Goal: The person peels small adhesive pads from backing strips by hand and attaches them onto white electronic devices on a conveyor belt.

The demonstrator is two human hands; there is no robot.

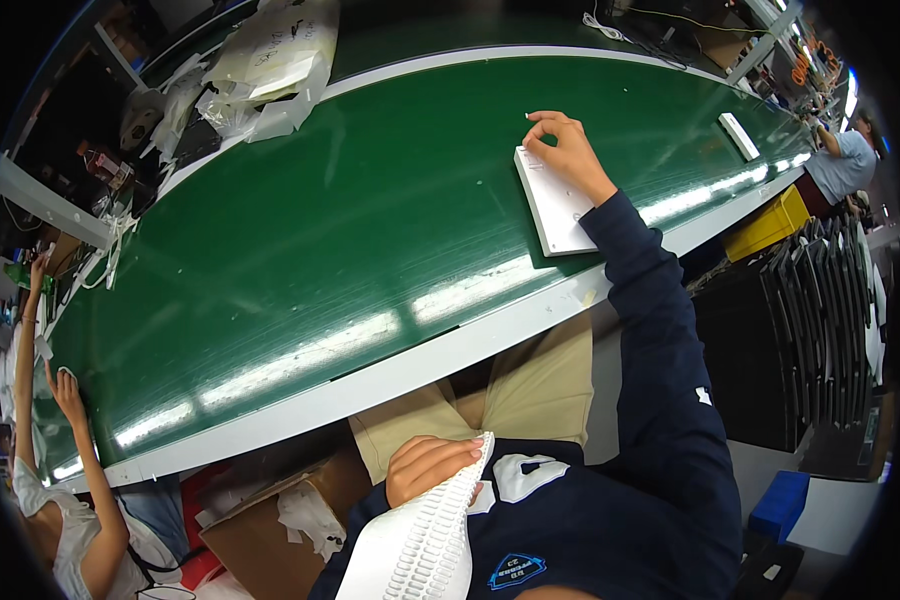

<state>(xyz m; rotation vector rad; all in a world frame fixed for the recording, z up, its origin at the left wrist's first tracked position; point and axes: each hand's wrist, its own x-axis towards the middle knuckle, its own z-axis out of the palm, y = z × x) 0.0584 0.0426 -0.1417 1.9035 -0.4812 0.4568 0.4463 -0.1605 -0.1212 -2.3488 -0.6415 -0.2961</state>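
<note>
Close to my body, my left hand (432, 470) is closed round the upper edge of a white label sheet (425, 545). Rows of small oblong labels run along that sheet, and its lower part curves down out of view. My right hand (567, 152) reaches out over a flat white box (552, 212) lying on the green conveyor belt (350, 230). Thumb and fingers come together in a pinch above the box's far end. A tiny pale spot shows at a fingertip; whether it is a label I cannot tell. My hand and sleeve hide part of the box.
Another white box (738, 137) lies farther right on the belt. Plastic-wrapped packages (270, 60) sit beyond the far edge. Co-workers are at the left and far right. A yellow bin (767, 224), stacked black trays (820, 320) and a cardboard box (280, 525) stand on the near side.
</note>
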